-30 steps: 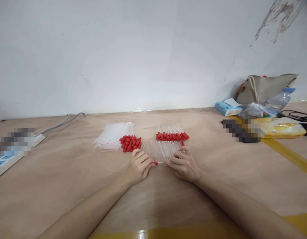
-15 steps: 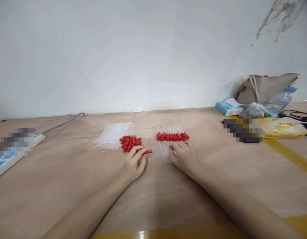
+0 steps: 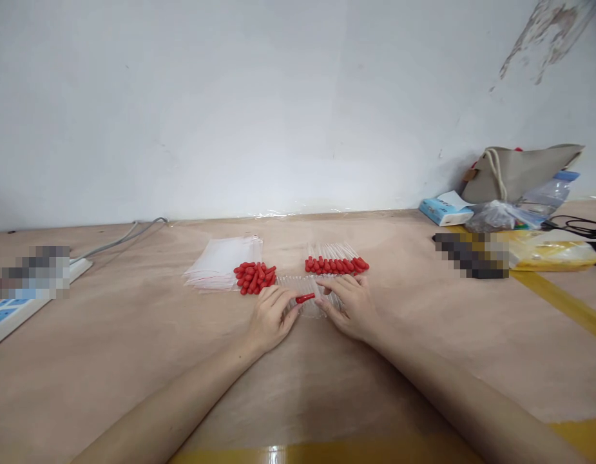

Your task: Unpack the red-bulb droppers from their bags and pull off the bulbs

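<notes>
Pinched between the thumb and fingers of my left hand [image 3: 274, 317] is a red rubber dropper bulb [image 3: 305, 298], its narrow neck pointing right. My right hand [image 3: 350, 305] faces it over a row of clear thin tubes [image 3: 307, 285], thumb and index finger apart near the neck; I make out nothing between them. Both hands partly cover the tubes. A pile of loose red bulbs [image 3: 253, 278] lies beyond my left hand. Behind my right hand, droppers with red bulbs [image 3: 336, 265] lie side by side, their clear tubes pointing to the wall.
Clear plastic bags [image 3: 220, 258] are stacked left of the bulb pile. A power strip [image 3: 80, 274] with a grey cable is at far left. On the right are a blue tissue box [image 3: 445, 211], a yellow packet [image 3: 551, 251], a grey bag [image 3: 529, 169] and black cables [image 3: 580, 224].
My left hand has moved right with the red bulb, toward my right hand. The right hand's thumb and index finger have spread and come up to the bulb's neck.
</notes>
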Motion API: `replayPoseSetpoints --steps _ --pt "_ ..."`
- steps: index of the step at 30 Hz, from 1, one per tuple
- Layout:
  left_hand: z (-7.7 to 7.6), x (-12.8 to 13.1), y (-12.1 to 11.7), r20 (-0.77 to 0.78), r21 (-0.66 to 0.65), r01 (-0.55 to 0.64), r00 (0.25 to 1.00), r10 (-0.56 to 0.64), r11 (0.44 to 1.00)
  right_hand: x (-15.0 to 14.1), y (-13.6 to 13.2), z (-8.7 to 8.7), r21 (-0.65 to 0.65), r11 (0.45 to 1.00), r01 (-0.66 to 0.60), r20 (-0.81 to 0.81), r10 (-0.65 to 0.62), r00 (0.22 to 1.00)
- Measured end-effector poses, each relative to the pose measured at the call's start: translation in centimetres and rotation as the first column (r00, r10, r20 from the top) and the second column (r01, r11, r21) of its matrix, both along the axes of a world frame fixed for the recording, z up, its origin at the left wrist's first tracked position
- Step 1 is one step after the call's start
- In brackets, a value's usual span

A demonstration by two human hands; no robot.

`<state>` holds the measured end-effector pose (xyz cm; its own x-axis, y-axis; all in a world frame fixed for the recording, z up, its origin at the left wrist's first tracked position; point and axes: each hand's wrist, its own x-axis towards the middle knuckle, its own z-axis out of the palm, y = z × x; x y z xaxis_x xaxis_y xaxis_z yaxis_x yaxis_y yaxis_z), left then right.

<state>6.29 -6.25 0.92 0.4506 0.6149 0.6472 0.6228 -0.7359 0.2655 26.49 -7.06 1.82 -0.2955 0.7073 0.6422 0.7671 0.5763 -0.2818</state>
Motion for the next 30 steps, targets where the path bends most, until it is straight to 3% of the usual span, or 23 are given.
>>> replayPoseSetpoints --steps 5,7,9,11,13,16,21,26,28,30 --pt "0.0 2.0 -0.1 0.038 -0.016 0.034 0.999 -0.033 0.999 0.2 0.6 -0.4 -0.105 0.978 -0.182 -0.181 0.161 0.97" --pt "0.1 2.9 -0.2 0.017 -0.03 0.008 1.0 -0.007 1.0 1.3 1.3 -0.6 -0.148 0.967 -0.208 -0.292 0.158 0.943" --pt "0.2 3.5 -0.1 -0.064 -0.037 0.002 0.998 -0.004 0.999 3.1 2.2 -0.7 -0.183 0.973 -0.139 -0.413 0.052 0.909" --pt "0.3 3.9 0.2 -0.177 -0.049 0.032 0.983 -0.04 0.998 5.4 3.2 -0.9 -0.288 0.957 0.022 -0.484 -0.166 0.859" --pt "0.4 3.9 0.9 -0.27 -0.063 0.06 0.96 -0.075 0.996 7.5 4.0 -1.3 -0.45 0.87 0.203 -0.412 -0.404 0.817" --pt "0.6 3.1 2.0 -0.336 -0.087 0.06 0.938 -0.086 0.994 9.1 4.6 -2.2 -0.508 0.816 0.275 -0.341 -0.484 0.806" --pt "1.1 1.9 3.0 -0.309 -0.113 0.054 0.947 -0.087 0.992 8.7 4.7 -3.1 -0.558 0.781 0.279 -0.269 -0.488 0.83" --pt "1.6 2.5 4.2 -0.099 -0.16 -0.098 0.992 0.083 0.982 8.9 4.3 -1.6 -0.596 0.749 0.29 -0.204 -0.491 0.847" --pt "2.0 3.0 5.4 -0.052 -0.231 -0.183 0.983 0.176 0.956 9.0 3.8 -0.6 -0.686 0.692 0.226 -0.134 -0.425 0.895" --pt "2.3 3.6 6.9 -0.06 -0.318 -0.256 0.966 0.25 0.913 8.9 3.3 0.2 -0.803 0.583 0.122 -0.076 -0.303 0.95"
